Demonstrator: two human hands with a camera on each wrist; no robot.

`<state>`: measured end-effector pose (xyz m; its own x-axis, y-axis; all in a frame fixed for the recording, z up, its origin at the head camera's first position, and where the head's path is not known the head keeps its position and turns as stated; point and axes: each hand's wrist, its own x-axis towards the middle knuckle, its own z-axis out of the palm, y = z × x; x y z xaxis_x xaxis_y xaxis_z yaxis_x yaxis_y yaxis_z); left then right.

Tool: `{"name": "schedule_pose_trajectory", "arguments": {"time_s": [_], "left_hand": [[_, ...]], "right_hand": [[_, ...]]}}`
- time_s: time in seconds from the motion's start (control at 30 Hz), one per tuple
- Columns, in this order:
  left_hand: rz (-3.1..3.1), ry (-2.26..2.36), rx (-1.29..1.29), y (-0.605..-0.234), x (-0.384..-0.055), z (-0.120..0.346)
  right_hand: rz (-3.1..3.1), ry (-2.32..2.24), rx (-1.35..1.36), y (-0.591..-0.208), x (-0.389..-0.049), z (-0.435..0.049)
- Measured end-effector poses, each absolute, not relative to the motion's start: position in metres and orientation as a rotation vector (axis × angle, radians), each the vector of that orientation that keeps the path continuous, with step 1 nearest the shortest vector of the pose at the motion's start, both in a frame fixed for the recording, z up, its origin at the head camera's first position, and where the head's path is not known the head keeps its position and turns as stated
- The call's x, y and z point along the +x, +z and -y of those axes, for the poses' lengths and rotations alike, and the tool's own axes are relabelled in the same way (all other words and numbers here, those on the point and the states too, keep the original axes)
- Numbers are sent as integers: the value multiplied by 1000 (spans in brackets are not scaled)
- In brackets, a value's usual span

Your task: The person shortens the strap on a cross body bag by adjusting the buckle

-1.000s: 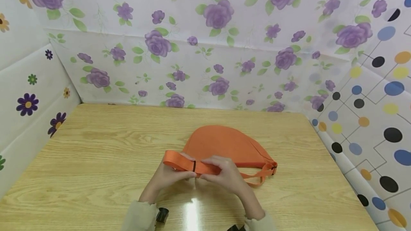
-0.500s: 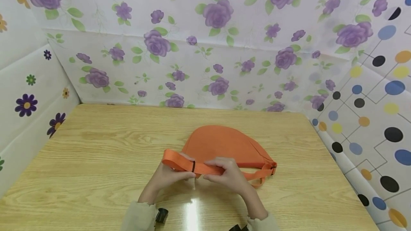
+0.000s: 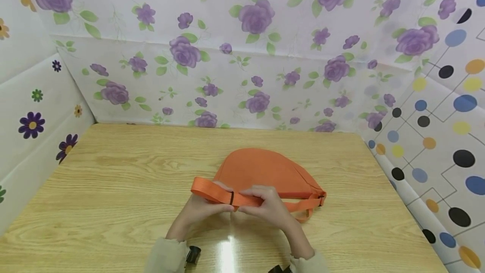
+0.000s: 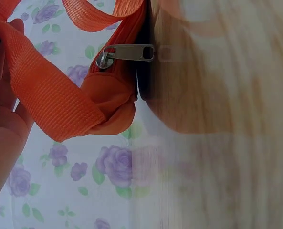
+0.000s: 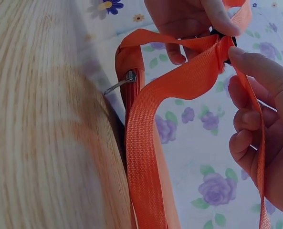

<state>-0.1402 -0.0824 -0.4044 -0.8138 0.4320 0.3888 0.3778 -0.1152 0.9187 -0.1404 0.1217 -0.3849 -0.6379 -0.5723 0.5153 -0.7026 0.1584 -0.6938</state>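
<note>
Slightly rightward since half a second ago, the black strap slider (image 3: 232, 198) and the left thumb have shifted together, while the right fingertips have edged left, narrowing the gap between the hands; the crescent-shaped orange sling bag (image 3: 261, 169) has stayed where it was, right of the lower centre of the frame.

At the lower centre, the left hand (image 3: 202, 207) pinches the orange webbing strap (image 3: 208, 189) beside the slider, thumb in front and fingers behind, with a loop of strap curving out above it. Just to its right, the right hand (image 3: 267, 207) pinches the same strap on the slider's other side. More webbing runs from there toward the bag's lower right corner.

A zip (image 3: 295, 195) lines the bag's near edge; its metal pull (image 4: 131, 52) shows in the upper middle of the left wrist view. Under the bag is a wood-grain table (image 3: 113, 172). Purple-flowered covering (image 3: 227, 83) fills the upper frame, dotted covering (image 3: 409, 148) the right.
</note>
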Motion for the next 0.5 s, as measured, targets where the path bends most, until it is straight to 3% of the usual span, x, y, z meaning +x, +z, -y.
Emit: {"name": "schedule_pose_trajectory", "arguments": {"time_s": [0.3,0.5], "left_hand": [[-2159,1940,794,-397,-137,78],[-2199,1940,869,-398,-138,77]], "right_hand": [[2344,1472,1216,-378,-135,-114],[2359,1440,1206,-377,-135,-114]]}}
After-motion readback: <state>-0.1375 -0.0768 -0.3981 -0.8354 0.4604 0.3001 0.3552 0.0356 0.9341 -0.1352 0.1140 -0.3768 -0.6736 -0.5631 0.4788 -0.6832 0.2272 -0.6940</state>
